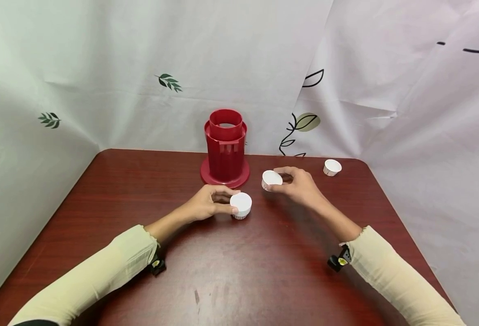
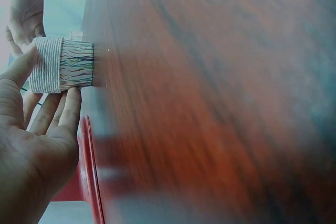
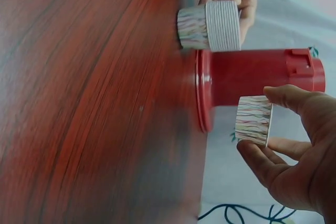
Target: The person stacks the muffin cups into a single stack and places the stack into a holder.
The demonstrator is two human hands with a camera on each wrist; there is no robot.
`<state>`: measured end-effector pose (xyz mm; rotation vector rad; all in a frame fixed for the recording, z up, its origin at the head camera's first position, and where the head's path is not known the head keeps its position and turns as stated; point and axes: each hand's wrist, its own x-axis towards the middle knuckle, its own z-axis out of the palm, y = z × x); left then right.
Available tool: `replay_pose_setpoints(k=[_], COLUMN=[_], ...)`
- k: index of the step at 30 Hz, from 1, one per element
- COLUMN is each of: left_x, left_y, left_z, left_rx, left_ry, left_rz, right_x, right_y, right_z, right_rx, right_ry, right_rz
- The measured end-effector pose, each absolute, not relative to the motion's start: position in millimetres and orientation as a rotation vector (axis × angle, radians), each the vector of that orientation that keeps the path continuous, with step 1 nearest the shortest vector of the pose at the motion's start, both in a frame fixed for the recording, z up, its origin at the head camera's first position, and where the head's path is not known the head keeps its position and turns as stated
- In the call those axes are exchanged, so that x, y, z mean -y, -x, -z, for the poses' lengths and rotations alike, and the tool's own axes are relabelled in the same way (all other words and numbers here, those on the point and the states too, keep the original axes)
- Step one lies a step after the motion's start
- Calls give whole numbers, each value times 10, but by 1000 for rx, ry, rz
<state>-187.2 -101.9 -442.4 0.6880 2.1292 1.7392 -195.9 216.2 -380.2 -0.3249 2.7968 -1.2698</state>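
My left hand [image 1: 209, 202] grips a nested stack of white paper baking cups [image 1: 241, 204] between thumb and fingers. In the left wrist view the stack [image 2: 60, 65] shows many close rims and a wavy-line print on its lowest cup. To the right and a little farther back, my right hand [image 1: 300, 184] pinches a single paper baking cup [image 1: 272, 179] by its sides, mouth up. The right wrist view shows this cup [image 3: 254, 120] raised off the table, its coloured streaks plain. Behind the left hand stands a red plastic cylinder [image 1: 225, 156] on a round base, with an open ring at its top.
Another white paper cup [image 1: 332, 167] stands upright near the back right corner of the brown table [image 1: 223, 280]. A pale printed cloth [image 1: 133, 90] hangs close behind the table's back edge and along both sides.
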Motion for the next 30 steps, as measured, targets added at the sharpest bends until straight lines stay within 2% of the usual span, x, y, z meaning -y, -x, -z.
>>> replay_pose_setpoints(k=[30], left_x=[1023], left_y=[1894], left_z=[4451], left_rx=[-2138], left_ry=[-739], left_rz=[-1737], right_x=[-1687], right_y=[1627], right_z=[3745], right_rx=[-2595], right_ry=[553], right_rz=[1443])
